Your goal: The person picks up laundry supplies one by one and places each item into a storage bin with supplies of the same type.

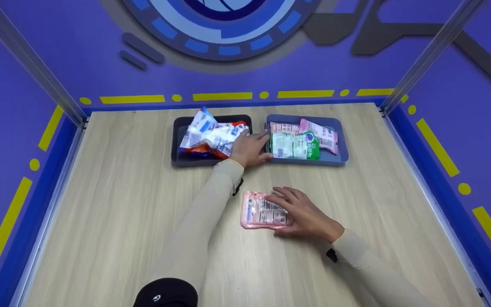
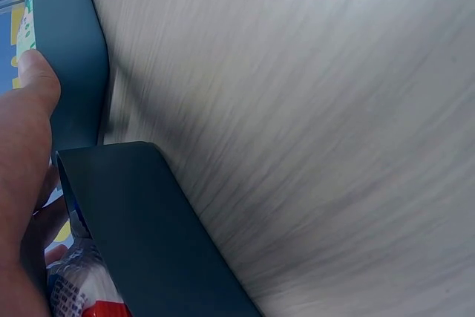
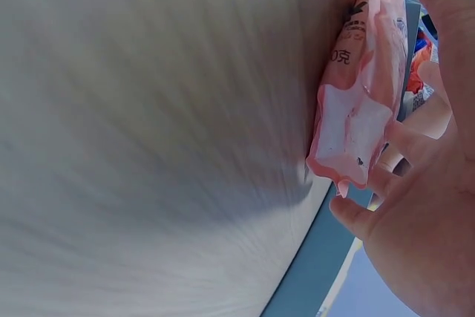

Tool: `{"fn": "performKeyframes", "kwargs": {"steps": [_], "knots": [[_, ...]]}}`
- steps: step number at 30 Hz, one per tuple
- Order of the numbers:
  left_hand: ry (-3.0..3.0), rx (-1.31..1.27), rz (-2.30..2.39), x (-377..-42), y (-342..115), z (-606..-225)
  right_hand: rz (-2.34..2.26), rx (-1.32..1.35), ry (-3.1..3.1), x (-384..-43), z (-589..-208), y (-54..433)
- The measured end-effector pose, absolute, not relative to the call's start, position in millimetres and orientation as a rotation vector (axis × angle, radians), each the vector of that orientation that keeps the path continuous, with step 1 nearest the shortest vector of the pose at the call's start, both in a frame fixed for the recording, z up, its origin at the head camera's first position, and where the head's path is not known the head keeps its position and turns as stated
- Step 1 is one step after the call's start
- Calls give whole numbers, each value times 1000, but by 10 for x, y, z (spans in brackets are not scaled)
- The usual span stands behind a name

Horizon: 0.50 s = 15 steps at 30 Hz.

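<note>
My left hand (image 1: 249, 148) reaches to the gap between the two trays, at the right edge of the dark tray (image 1: 194, 163). Its fingers are spread and hold nothing; in the left wrist view the thumb (image 2: 38, 79) lies near the rim of the blue-grey tray (image 2: 70, 57). A flat pink packet (image 1: 262, 215) with printed text lies on the table in front of the trays. Over its right end, my right hand (image 1: 307, 215) has loosely spread fingers, with the thumb by the near edge. The right wrist view shows the pink packet (image 3: 356, 109) side-on, beside the palm.
White, blue and red snack packets (image 1: 203, 132) heap above the rim of the dark tray. The blue-grey tray (image 1: 309, 162) holds a green-and-white packet (image 1: 292, 146) and pink packets (image 1: 324, 136). Purple walls (image 1: 58, 34) enclose the wooden table (image 1: 113, 192) at the back and sides.
</note>
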State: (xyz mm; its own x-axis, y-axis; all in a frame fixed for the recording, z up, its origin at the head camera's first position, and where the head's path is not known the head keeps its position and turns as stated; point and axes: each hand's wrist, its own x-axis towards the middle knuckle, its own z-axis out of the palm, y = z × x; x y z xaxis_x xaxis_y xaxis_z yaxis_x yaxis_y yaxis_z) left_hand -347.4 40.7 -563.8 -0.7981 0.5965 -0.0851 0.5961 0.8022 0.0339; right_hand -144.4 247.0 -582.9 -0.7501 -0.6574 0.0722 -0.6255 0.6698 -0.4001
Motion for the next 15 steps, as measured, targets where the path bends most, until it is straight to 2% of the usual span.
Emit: {"fn": "performKeyframes", "kwargs": {"steps": [15], "knots": [[2890,944,-9,-3489,418,-5655,-612,-1113,2804,-1421,-5879,2437]]}}
